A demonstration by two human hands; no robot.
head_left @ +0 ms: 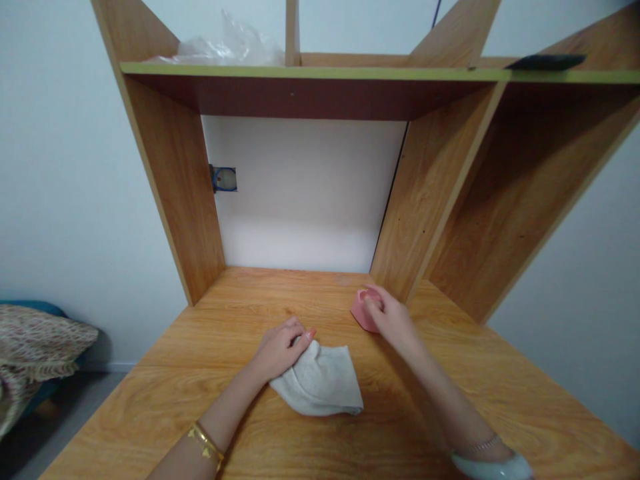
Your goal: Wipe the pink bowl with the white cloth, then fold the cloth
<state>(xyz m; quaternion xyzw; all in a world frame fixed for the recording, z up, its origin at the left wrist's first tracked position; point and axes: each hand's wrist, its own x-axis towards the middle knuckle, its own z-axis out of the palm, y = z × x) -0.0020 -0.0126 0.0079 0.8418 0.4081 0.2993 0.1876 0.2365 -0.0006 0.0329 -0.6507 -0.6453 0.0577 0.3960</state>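
My left hand [280, 348] rests on the wooden desk [210, 400] with its fingers curled round the top corner of a grey-white folded cloth [323, 383], which lies flat in front of me. My right hand [390, 317] reaches further back and grips a small pink object [361, 312] with its fingertips, close to the foot of the upright wooden partition [425, 200]. The pink object sits on the desk surface; part of it is hidden by my fingers.
A wooden shelf unit stands on the desk, with a green-edged shelf [320, 70] overhead holding crumpled clear plastic [225, 47] and a dark flat object [547, 62]. A wall socket [224, 179] shows at the back left. A patterned fabric [35, 347] lies at the lower left.
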